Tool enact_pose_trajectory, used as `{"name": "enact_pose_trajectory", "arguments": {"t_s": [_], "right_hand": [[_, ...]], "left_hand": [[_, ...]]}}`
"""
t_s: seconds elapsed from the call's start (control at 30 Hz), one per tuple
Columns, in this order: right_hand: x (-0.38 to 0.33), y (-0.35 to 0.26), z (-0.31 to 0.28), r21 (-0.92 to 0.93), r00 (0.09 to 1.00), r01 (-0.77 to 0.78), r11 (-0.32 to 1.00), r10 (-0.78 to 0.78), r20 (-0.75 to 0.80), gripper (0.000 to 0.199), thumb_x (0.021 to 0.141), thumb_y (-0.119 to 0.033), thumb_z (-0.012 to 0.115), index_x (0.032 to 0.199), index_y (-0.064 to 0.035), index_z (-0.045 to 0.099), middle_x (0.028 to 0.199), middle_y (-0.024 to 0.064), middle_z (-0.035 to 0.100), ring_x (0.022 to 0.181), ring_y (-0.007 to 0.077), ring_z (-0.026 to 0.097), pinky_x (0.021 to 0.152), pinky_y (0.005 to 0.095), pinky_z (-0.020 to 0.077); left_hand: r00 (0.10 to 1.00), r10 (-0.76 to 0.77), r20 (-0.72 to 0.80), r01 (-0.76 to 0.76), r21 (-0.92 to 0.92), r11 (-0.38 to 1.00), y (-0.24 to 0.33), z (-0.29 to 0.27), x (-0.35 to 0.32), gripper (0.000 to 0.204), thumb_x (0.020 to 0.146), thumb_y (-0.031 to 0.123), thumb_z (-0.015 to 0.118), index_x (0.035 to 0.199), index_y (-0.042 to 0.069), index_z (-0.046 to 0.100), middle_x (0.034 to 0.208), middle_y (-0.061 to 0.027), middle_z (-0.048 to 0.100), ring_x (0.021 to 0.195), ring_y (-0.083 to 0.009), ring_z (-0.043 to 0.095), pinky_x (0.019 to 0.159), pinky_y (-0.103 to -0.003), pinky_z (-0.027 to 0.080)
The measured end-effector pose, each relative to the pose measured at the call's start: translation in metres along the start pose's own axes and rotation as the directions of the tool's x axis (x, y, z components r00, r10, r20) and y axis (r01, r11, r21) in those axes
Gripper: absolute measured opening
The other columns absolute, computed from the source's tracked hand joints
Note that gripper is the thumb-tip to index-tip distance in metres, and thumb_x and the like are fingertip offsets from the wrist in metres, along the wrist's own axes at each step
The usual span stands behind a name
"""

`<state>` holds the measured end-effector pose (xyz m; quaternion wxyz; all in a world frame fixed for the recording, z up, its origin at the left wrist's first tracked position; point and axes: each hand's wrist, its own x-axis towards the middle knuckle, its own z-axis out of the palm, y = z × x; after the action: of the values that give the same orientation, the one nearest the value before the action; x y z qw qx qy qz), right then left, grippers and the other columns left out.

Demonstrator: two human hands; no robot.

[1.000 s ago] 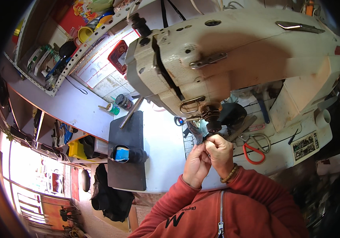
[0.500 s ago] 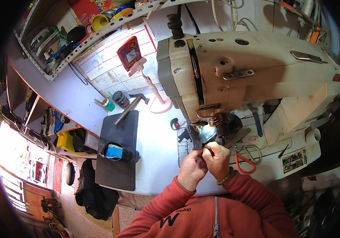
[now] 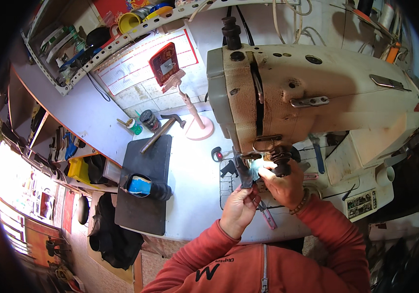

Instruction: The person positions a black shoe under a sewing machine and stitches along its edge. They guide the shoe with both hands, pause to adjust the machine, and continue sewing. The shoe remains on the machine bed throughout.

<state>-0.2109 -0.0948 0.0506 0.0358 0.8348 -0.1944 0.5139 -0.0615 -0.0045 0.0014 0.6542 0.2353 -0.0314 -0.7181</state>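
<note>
Both hands are tucked in under the head of the sewing machine [image 3: 312, 93], right at the needle end. The left hand [image 3: 238, 207] has its fingers pinched together on the lower edge of a dark strip [image 3: 243, 172], which stands nearly upright just below the presser foot. The right hand [image 3: 282, 183] sits above and beside it, fingers curled closed around the strip's upper part and a bluish piece [image 3: 257, 168] next to it; exactly what the fingertips grip is hidden by the knuckles. A pink-handled tool [image 3: 268, 215] lies on the counter [image 3: 194, 195] just beneath the wrists.

To do this well, it looks wise to keep the strip taut between the two hands, feed it straight under the foot, and keep fingertips clear of the needle line.

Further left on the counter, a black mat [image 3: 143, 195] carries a blue-and-black roll [image 3: 146, 186], with a hammer [image 3: 163, 131] at its far edge and a pink stand [image 3: 197, 124] towards the back.
</note>
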Motion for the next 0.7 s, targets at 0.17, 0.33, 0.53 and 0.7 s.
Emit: {"name": "enact_pose_trajectory", "arguments": {"t_s": [0.17, 0.33, 0.53, 0.7], "right_hand": [[0.008, 0.013, -0.009, 0.062, 0.972, 0.196, 0.979, -0.202, 0.119, 0.014, 0.068, -0.017, 0.072, 0.078, -0.0093, 0.065, 0.086, 0.0046, 0.057, 0.082, 0.0227, 0.058, 0.071, 0.0376, 0.0484], [0.014, 0.016, -0.012, 0.08, 0.943, 0.268, 0.96, -0.279, 0.182, 0.016, 0.069, -0.016, 0.072, 0.084, -0.0117, 0.069, 0.093, 0.0015, 0.062, 0.083, 0.0197, 0.058, 0.071, 0.0357, 0.0482], [0.014, 0.013, -0.014, 0.027, 0.927, 0.31, 0.95, -0.309, 0.211, 0.02, 0.072, -0.015, 0.072, 0.093, -0.0119, 0.072, 0.101, 0.0008, 0.065, 0.087, 0.0181, 0.058, 0.071, 0.0338, 0.0472], [0.006, 0.013, -0.009, 0.002, 0.94, 0.291, 0.957, -0.286, 0.187, 0.021, 0.074, -0.014, 0.073, 0.095, -0.0113, 0.072, 0.101, 0.0005, 0.063, 0.084, 0.0194, 0.056, 0.071, 0.0345, 0.0468]], "left_hand": [[1.0, 0.004, -0.006, -0.003, 0.037, 0.999, -0.002, -0.002, 0.002, 0.017, 0.092, 0.004, 0.053, 0.108, 0.006, 0.059, 0.098, -0.0058, 0.064, 0.09, -0.0191, 0.059, 0.08, -0.035, 0.048], [0.999, 0.004, -0.051, -0.003, 0.01, 1.0, -0.002, 0.001, 0.004, 0.018, 0.092, 0.003, 0.055, 0.108, 0.007, 0.059, 0.097, -0.0052, 0.064, 0.089, -0.0191, 0.059, 0.08, -0.034, 0.048], [0.999, 0.042, -0.017, -0.042, 0.025, 0.999, -0.003, 0.005, 0.0, 0.012, 0.093, 0.007, 0.059, 0.104, 0.008, 0.064, 0.095, -0.0026, 0.066, 0.087, -0.0146, 0.061, 0.077, -0.03, 0.049], [0.999, 0.005, -0.039, -0.005, 0.012, 1.0, -0.002, 0.004, 0.0, 0.011, 0.093, 0.007, 0.06, 0.103, 0.008, 0.063, 0.095, -0.0023, 0.066, 0.088, -0.0149, 0.061, 0.079, -0.031, 0.049]]}}
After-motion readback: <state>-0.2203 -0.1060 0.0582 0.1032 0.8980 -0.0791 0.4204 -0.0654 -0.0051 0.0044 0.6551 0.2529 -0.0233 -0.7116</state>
